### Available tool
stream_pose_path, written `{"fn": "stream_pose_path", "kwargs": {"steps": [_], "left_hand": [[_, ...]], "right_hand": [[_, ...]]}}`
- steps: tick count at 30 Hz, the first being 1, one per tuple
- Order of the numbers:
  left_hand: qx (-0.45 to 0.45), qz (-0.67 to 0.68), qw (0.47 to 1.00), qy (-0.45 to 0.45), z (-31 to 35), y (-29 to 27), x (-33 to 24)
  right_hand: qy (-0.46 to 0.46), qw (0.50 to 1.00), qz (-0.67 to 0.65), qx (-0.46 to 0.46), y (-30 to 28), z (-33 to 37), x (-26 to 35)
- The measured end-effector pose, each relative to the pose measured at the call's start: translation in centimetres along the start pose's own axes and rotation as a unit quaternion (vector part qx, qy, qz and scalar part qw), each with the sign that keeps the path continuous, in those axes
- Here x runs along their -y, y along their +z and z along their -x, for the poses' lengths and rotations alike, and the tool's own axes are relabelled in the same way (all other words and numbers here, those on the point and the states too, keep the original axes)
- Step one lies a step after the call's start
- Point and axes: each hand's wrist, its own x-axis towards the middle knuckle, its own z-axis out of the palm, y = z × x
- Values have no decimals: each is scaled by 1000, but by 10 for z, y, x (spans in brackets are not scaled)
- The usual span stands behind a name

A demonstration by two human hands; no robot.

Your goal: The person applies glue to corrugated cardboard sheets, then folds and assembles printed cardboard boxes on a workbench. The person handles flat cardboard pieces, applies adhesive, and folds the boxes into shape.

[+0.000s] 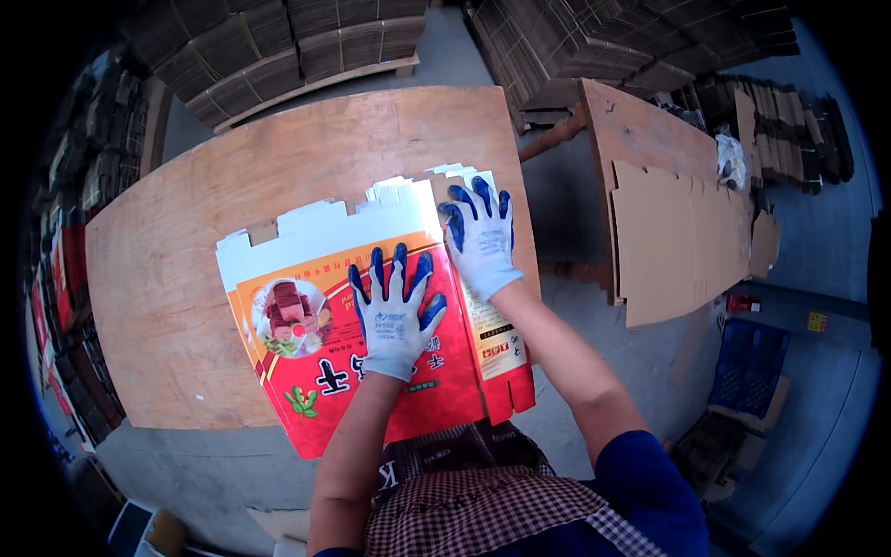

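Note:
A flat stack of printed cardboard box blanks (306,399), red and orange with a food picture, lies on the wooden table (186,213) and overhangs its near edge. White flaps stick out unevenly along the far side of the stack. My left hand (392,316), in a white glove with blue fingertips, rests flat on the red panel with fingers spread. My right hand (483,237), gloved alike, lies on the right side panel close to the white flaps, fingers stretched out. Neither hand grips anything that I can see.
Strapped stacks of brown cardboard (353,46) stand on a pallet beyond the table, with another pile (594,46) to the right. A second wooden table (640,130) holds plain cardboard sheets (682,241). A blue plastic crate (750,367) sits at the right; piled cardboard (97,148) lines the left.

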Motion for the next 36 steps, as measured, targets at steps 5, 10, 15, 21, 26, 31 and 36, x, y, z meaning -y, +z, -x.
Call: {"fn": "stream_pose_path", "kwargs": {"steps": [5, 10, 15, 21, 26, 31, 36], "left_hand": [[-10, -11, 1000, -5, 0, 4, 0], [17, -29, 999, -6, 1, -3, -6], [6, -37, 999, -3, -1, -4, -8], [-20, -51, 998, 10, 2, 0, -4], [-34, -52, 998, 24, -1, 3, -10], [-46, -82, 995, 16, 6, 4, -3], [-41, -68, 997, 23, 2, 6, -23]], "right_hand": [[15, 993, 44, -105, 12, 12, 10], [29, 998, 14, -53, -3, 103, 23], [13, 999, -29, -3, -17, 212, 26], [97, 990, -96, -36, -36, 253, -96], [395, 896, 189, 67, -54, 182, -249], [423, 868, 201, 168, -30, 171, -266], [389, 886, 210, 141, -29, 222, -259]]}}
